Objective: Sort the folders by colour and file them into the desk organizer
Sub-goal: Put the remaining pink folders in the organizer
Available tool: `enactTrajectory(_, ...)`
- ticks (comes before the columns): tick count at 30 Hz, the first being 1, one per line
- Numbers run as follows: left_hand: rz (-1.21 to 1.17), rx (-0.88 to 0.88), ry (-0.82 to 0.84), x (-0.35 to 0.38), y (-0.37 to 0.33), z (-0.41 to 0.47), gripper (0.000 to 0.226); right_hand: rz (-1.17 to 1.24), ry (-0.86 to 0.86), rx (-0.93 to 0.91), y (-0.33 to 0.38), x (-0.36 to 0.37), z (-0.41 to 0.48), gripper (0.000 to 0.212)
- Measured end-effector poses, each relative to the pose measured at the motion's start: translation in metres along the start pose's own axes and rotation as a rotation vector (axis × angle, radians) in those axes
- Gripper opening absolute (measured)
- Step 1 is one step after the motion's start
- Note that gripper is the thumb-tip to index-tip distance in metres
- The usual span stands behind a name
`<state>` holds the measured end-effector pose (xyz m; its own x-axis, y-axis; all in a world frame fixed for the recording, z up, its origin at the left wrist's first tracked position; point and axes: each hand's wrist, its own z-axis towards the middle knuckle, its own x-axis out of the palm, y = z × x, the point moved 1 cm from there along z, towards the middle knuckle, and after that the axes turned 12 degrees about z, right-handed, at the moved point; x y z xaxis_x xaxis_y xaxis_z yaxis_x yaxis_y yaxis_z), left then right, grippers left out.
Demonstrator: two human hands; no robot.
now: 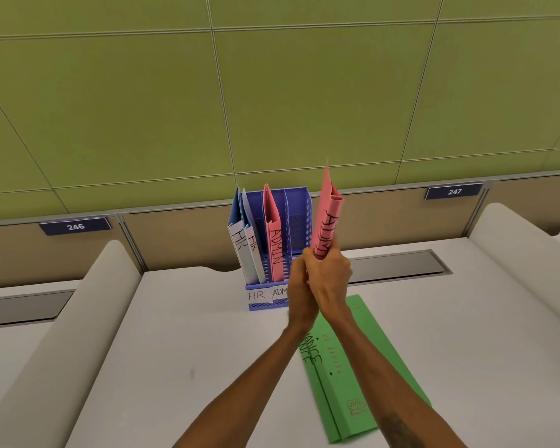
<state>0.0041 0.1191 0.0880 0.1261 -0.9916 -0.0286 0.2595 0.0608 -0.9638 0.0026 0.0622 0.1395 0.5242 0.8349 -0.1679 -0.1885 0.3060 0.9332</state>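
Pink folders (326, 221), green folders (340, 376), pale blue folders (243, 240), blue organizer (296, 218), white desk (181, 334), olive-green wall panels (143, 108).

The organizer (296, 218) looks like matt blue plastic with slotted walls; the folders (326, 221) are smooth card; the desk (175, 334) is matt white.

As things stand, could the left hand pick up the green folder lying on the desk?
Probably not right away. The left hand is clasped with the right hand around the pink folder. The green folder lies directly under the forearms, otherwise uncovered, so it would be reachable once that hand lets go.
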Motion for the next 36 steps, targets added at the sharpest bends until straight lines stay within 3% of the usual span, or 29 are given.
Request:
enactTrajectory(8, 0.294, 0.111, 0.255, -0.021, 0.004, 0.021, 0.078, 0.063, 0.034, -0.019, 0.008, 0.014, 0.031, 0.033)
enactTrajectory(13, 0.337, 0.045, 0.296, -0.043, 0.014, 0.039, 0.068, 0.077, 0.087, -0.063, 0.009, 0.027, 0.056, 0.023)
enactTrajectory(16, 0.371, 0.009, 0.287, -0.052, 0.009, 0.055, 0.082, 0.087, 0.127, -0.071, 0.005, 0.038, 0.067, 0.016)
enactTrajectory(20, 0.422, -0.048, 0.336, -0.059, 0.01, 0.076, 0.058, 0.075, 0.119, -0.086, -0.003, 0.054, 0.075, 0.022)
enactTrajectory(36, 0.633, 0.007, 0.357, -0.065, 0.051, 0.083, 0.047, 0.039, 0.177, -0.017, -0.036, 0.104, 0.1, 0.035)
